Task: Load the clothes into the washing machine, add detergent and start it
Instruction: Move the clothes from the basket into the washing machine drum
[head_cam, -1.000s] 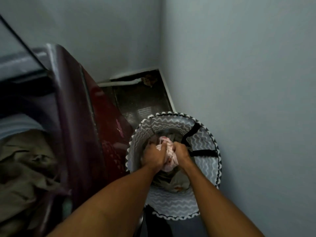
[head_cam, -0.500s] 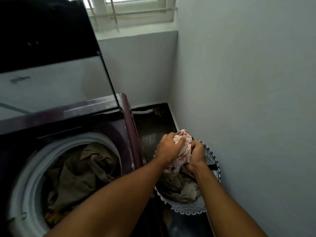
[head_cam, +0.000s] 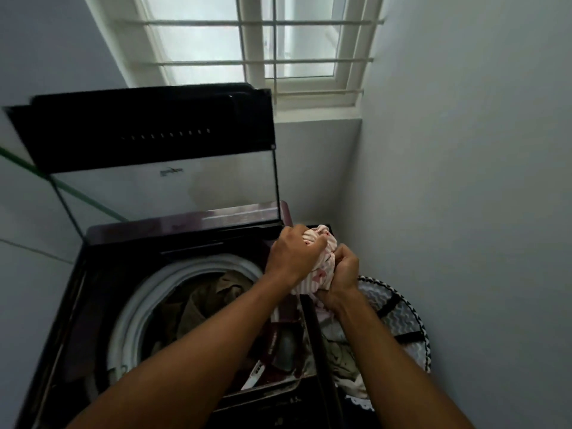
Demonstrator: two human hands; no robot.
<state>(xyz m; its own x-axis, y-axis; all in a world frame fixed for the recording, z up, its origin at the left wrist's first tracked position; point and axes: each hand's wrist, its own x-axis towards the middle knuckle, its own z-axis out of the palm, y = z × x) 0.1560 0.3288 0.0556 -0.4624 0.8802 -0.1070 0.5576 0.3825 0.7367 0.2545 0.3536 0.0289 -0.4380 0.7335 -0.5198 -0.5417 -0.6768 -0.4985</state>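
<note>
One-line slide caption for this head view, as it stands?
Both hands, left and right, grip a bunched pink-and-white striped garment between the open dark top-loading washing machine and the zigzag-patterned laundry basket.

We see a pink-and-white striped garment (head_cam: 322, 274) beside the dark maroon washing machine (head_cam: 185, 226), whose drum ring (head_cam: 185, 270) is white around khaki-olive clothes (head_cam: 204, 301). Its raised lid (head_cam: 145, 128) is black above clear glass. Right of the machine, a laundry basket (head_cam: 399, 314) shows a grey-and-white zigzag lining, black straps and a black-and-white rim. Behind the machine, the window frame (head_cam: 257, 57) is white, the walls (head_cam: 464, 181) pale grey.
</note>
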